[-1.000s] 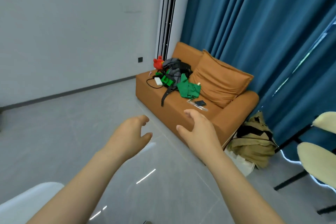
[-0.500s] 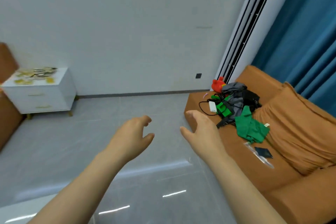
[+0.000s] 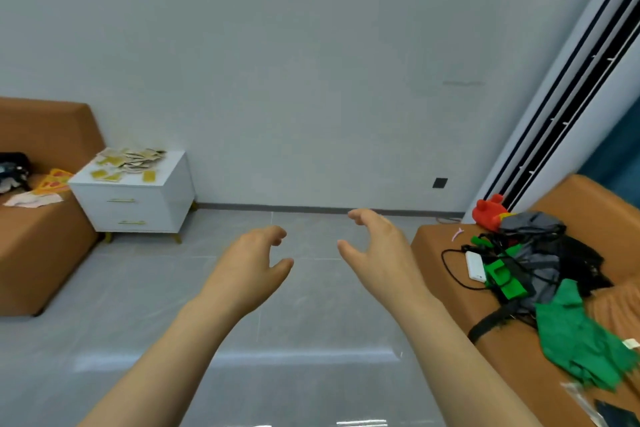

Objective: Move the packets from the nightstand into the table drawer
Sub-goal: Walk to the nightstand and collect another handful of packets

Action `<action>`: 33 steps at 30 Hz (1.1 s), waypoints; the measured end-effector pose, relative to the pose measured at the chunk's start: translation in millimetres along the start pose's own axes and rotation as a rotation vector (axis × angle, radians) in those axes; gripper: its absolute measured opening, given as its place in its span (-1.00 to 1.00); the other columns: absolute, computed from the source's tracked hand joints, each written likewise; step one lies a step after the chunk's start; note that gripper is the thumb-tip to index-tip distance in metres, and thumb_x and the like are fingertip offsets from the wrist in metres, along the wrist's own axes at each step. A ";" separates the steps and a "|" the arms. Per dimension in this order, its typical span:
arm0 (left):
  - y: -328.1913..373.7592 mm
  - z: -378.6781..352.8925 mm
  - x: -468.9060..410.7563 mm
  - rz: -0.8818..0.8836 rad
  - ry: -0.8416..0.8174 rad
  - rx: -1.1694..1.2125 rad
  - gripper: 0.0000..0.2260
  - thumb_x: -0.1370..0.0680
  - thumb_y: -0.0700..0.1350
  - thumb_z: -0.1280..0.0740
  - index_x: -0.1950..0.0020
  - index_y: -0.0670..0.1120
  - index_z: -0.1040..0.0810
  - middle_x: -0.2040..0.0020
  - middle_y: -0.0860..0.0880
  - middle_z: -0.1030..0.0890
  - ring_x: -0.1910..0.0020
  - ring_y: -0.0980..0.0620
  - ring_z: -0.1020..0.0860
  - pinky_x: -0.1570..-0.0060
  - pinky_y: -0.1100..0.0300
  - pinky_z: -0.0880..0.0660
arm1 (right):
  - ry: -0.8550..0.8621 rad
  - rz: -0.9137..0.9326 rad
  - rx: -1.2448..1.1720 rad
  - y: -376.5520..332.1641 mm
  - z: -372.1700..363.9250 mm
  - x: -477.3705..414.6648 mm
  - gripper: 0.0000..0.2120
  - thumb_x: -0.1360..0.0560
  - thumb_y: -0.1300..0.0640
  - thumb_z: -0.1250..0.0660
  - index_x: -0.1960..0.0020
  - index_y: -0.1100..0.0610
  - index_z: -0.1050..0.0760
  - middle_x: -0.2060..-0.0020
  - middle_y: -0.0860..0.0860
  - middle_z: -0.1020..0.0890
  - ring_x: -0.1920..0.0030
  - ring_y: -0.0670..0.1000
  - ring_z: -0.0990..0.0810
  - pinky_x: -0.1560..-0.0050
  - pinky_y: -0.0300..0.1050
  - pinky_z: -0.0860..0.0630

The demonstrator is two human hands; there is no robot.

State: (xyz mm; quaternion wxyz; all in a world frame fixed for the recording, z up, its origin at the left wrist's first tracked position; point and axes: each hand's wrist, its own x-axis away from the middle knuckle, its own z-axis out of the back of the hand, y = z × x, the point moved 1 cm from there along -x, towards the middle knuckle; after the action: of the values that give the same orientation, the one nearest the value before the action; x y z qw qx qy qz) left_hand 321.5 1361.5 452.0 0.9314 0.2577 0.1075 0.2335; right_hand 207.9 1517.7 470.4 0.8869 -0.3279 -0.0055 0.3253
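Two hands: the left hand (image 3: 249, 263) and the right hand (image 3: 377, 253) are held out over the grey tiled floor (image 3: 311, 308), apart from each other, fingers loosely curled, gripping nothing.
Packets: a loose heap of flat yellow and beige packets (image 3: 126, 163) covers the top of the white two-drawer nightstand (image 3: 145, 208), which stands against the wall just beside a tan upholstered sofa (image 3: 45, 246).
Bearing: the heap lies ahead and to the left, well apart from both hands.
Long axis: none single; the packets lie flat at mixed angles, spread across the top.
Nearer hand: the left, by side.
Destination: table drawer not in view.
Assessment: approach stage; a leftward advance is needed before any pick.
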 end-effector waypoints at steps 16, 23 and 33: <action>-20.6 2.0 -217.4 0.147 0.131 -0.113 -0.61 -0.53 0.02 -0.31 -0.35 0.01 -0.40 -0.25 0.06 -0.53 -0.21 0.07 -0.49 -0.16 0.16 -0.46 | -0.131 0.184 0.031 49.5 -36.6 -249.9 -0.55 -0.52 0.05 -0.31 -0.38 0.05 -0.35 -0.29 -0.03 -0.48 -0.30 -0.03 -0.42 -0.21 -0.22 -0.34; -31.8 4.3 -283.7 0.282 0.184 -0.144 -0.62 -0.53 0.02 -0.31 -0.33 0.00 -0.42 -0.23 0.06 -0.53 -0.18 0.07 -0.50 -0.13 0.15 -0.47 | -0.274 0.292 0.024 61.7 -56.4 -340.3 -0.54 -0.51 0.06 -0.31 -0.39 0.05 -0.35 -0.31 -0.02 -0.46 -0.32 -0.03 -0.41 -0.28 -0.20 -0.32; -116.3 23.4 -342.4 0.428 0.215 -0.083 -0.58 -0.53 0.01 -0.33 -0.37 -0.01 -0.40 -0.24 0.06 -0.53 -0.20 0.08 -0.50 -0.13 0.20 -0.44 | -0.413 0.378 0.007 16.0 -139.3 -427.7 -0.54 -0.53 0.05 -0.29 -0.40 0.04 -0.33 -0.32 -0.03 -0.45 -0.32 -0.04 -0.39 -0.27 -0.22 -0.31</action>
State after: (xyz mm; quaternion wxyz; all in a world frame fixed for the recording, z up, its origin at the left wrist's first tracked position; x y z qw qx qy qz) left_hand 75.9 1095.3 437.4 0.8537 0.2097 0.1391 0.4559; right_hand -107.4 1198.0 438.8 0.7918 -0.2467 -0.1240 0.5449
